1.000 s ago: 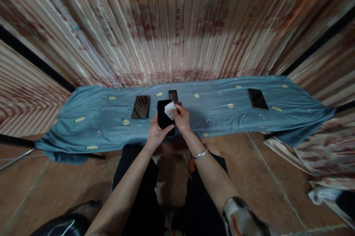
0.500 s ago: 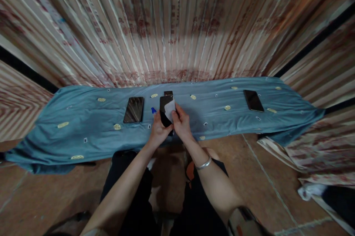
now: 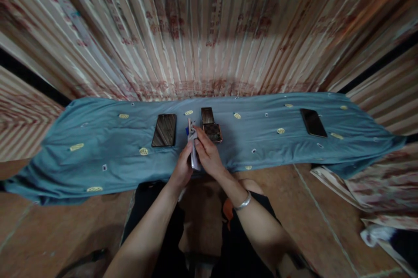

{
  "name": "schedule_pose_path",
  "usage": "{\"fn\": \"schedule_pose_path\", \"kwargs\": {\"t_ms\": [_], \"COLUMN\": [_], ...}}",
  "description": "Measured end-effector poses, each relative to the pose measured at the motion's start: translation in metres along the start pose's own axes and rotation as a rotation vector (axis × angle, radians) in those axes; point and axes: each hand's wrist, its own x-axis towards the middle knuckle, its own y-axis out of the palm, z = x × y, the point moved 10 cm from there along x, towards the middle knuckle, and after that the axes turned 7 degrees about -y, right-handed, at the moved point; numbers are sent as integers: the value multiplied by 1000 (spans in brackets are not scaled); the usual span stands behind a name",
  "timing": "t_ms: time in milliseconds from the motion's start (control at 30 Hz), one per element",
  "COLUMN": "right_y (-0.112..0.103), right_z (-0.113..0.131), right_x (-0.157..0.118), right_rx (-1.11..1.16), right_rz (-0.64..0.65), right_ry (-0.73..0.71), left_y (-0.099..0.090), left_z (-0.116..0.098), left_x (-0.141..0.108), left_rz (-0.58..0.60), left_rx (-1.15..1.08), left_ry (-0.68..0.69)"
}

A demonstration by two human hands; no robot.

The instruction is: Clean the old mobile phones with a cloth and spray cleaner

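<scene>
In the head view my left hand (image 3: 183, 168) is closed around a phone (image 3: 194, 161), held edge-on above the front of the cloth-covered table. My right hand (image 3: 208, 152) presses a pale grey wiping cloth (image 3: 192, 134) against the phone's upper edge, fingers closed on it. Just beyond my right hand lies a dark flip phone (image 3: 213, 132), seemingly unfolded, its two halves at a slight angle. A small blue object (image 3: 187, 131) is mostly hidden behind the phone and cloth.
Left of my hands a dark phone (image 3: 164, 130) lies face up on the blue patterned tablecloth (image 3: 114, 138). Another dark phone (image 3: 313, 122) lies far right. A pleated curtain (image 3: 196, 51) hangs behind the table, with dark poles at both sides.
The phone has turned from flat to edge-on in my hands, and the cloth now wraps its upper edge. More of the flip phone behind shows. The view has shifted slightly left.
</scene>
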Motion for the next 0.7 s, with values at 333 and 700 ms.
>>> {"fn": "schedule_pose_path", "kwargs": {"t_ms": [333,700], "right_y": [-12,-13], "right_z": [11,23], "right_x": [5,-6], "right_rx": [-196,-333], "right_rz": [0,108], "right_ry": [-121,-238], "left_y": [-2,-1], "left_z": [6,4], "left_x": [-9,-11], "left_rz": [41,29], "left_rx": [190,284], "left_ry": [-73,-84]}}
